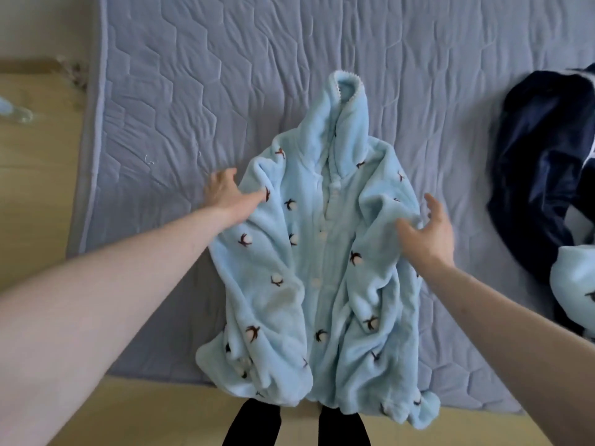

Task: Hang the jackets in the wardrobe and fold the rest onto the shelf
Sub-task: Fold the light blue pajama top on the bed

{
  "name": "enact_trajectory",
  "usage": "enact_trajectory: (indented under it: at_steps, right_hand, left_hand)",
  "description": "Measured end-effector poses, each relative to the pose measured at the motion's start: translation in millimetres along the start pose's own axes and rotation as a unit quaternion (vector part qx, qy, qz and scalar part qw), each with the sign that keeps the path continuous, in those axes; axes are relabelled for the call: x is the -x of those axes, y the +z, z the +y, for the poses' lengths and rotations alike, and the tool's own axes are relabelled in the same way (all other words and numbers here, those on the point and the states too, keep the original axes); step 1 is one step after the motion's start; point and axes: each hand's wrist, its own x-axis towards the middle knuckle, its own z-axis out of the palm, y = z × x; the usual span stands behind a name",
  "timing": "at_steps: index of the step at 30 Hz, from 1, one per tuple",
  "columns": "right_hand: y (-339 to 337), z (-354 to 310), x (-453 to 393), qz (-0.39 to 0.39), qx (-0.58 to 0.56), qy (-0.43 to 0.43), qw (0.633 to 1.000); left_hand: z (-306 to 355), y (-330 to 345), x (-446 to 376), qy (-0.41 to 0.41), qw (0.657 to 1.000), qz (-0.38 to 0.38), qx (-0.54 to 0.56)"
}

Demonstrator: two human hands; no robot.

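Note:
A light blue fleece hooded top (322,259) with small dark bird prints and white buttons lies front up on the quilted grey mattress (180,91), hood pointing away from me. Both sleeves are folded in over the body. My left hand (225,191) rests at the left shoulder, fingers spread, touching the fabric edge. Over the right shoulder my right hand (429,228) is spread open, its fingertips on the fleece. Neither hand grips the cloth.
A dark navy satin garment (544,175) is bunched at the right edge of the mattress, with another light blue fleece piece (576,281) below it. Wooden floor (35,169) lies to the left and near me; my dark-clad legs (296,426) stand at the mattress edge.

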Motion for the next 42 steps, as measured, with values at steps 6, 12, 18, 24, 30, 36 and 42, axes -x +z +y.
enact_trajectory:
  at_steps: [6, 12, 18, 24, 30, 36, 42]
  right_hand:
    - [28.7, -58.8, -84.1, -0.037, -0.024, 0.062, 0.997]
    - [38.1, -63.7, -110.8, -0.086, -0.066, 0.131, 0.985]
    - [22.0, -66.1, -111.5, -0.153, -0.019, 0.049, 0.987]
    - [-3.9, -83.5, -91.9, -0.033, -0.075, -0.056, 0.995]
    - [-28.0, -48.3, -40.0, -0.005, 0.058, -0.294, 0.954]
    - [-25.5, 13.9, -11.1, -0.145, 0.254, -0.322, 0.900]
    - [-6.7, 43.9, 17.0, -0.121, 0.247, -0.295, 0.915]
  left_hand:
    - [66.5, 2.1, -61.6, 0.018, 0.994, -0.081, 0.066]
    - [69.7, 6.2, -79.4, -0.062, 0.977, -0.154, 0.133]
    - [74.1, -0.3, -66.7, 0.030, 0.973, -0.175, 0.147]
    - [80.7, -29.6, -37.5, 0.209, 0.973, -0.019, 0.097]
    - [34.5, -41.1, 8.3, 0.424, 0.890, 0.154, -0.072]
    - [-19.5, -16.9, 42.6, 0.413, 0.890, 0.002, -0.195]
    - [-54.7, 10.7, 61.5, 0.311, 0.926, -0.045, -0.209]
